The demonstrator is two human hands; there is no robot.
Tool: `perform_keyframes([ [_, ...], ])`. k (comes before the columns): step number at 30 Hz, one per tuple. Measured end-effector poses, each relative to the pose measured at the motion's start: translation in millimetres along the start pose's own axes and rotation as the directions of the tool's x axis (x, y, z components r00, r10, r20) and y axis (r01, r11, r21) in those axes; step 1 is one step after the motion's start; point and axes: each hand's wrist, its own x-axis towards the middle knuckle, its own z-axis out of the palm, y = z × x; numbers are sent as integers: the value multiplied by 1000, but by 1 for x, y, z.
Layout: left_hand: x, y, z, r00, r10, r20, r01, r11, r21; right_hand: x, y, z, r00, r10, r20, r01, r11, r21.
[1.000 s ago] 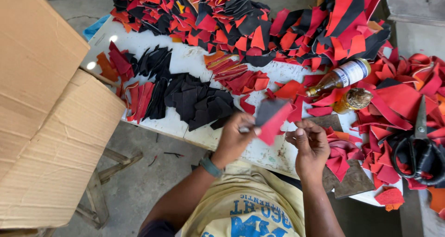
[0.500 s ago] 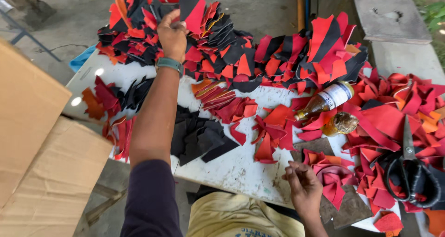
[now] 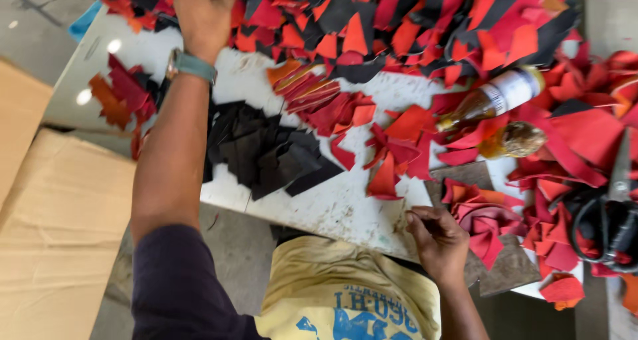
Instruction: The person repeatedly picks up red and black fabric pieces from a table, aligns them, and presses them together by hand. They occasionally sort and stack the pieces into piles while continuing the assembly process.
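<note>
Reaching further than half a second ago, left hand (image 3: 203, 11) is now at the far heap of red and black scraps (image 3: 399, 21), fingers closed into it; grasped piece hidden, top edge cuts off the knuckles. Right hand (image 3: 435, 240) stays at the white table (image 3: 332, 207) near edge, fingers curled, touching it beside the red pieces (image 3: 482, 217); holding anything: cannot tell.

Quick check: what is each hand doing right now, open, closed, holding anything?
Left hand: closed, fingers down in the red and black scrap pile; what it grips cannot be told.
Right hand: fingers curled at the white table edge, holding nothing visible.
</note>
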Motion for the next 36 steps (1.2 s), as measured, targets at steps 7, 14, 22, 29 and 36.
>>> perform_keyframes([
  [7, -136, 70, -63, 911, -206, 357, 216, 976, 13, 0, -45, 64, 898, 21, 439, 96, 965, -242],
  [14, -220, 110, -88, 934, -172, 313, 173, 985, 25, 6, -61, 108, 881, -103, 461, 251, 929, -273],
  [22, -241, 103, -58, 823, -381, 421, 448, 892, -67, 65, -50, 197, 860, -358, 363, 485, 793, -368],
  [29, -251, 66, -47, 677, -408, 612, 515, 857, 1, 47, -28, 189, 809, -377, 451, 507, 835, -212],
  [36, -262, 83, -51, 597, -139, 790, 167, 985, 47, -2, -35, 143, 716, -466, 520, 530, 848, 29],
])
